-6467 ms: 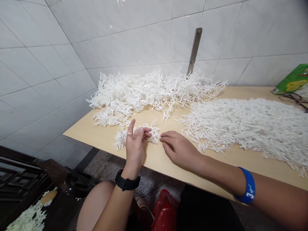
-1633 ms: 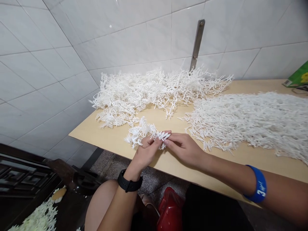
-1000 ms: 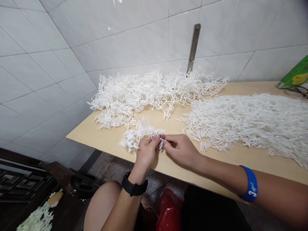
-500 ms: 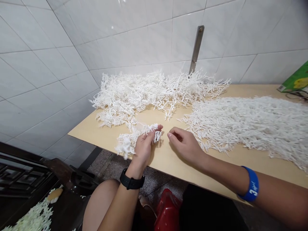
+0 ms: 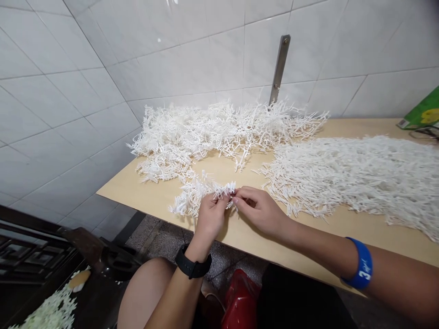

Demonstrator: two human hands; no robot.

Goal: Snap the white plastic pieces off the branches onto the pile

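My left hand (image 5: 213,214) is closed round a bunch of white branching plastic-looking sprigs (image 5: 188,198). The bunch trails off to the left of the hand, over the front part of the tan board (image 5: 240,233). My right hand (image 5: 259,208) meets it from the right, thumb and forefinger pinched at the bunch's right end, touching the left fingertips. What exactly lies between the right fingertips is too small to make out clearly. Behind the hands lies a tangled heap of similar white sprigs (image 5: 206,132). To the right spreads a flatter layer of short white pieces (image 5: 350,176).
A metal strip (image 5: 280,66) is fixed to the tiled wall (image 5: 219,59). At the far right stands a green package (image 5: 421,112). Below the board's front edge is a red glossy object (image 5: 240,299). Dark furniture (image 5: 92,249) at lower left bears pale pieces (image 5: 51,308).
My right hand has moved left from a gap beside the bunch to pinch at its end. My left hand has shifted slightly right, turning the bunch.
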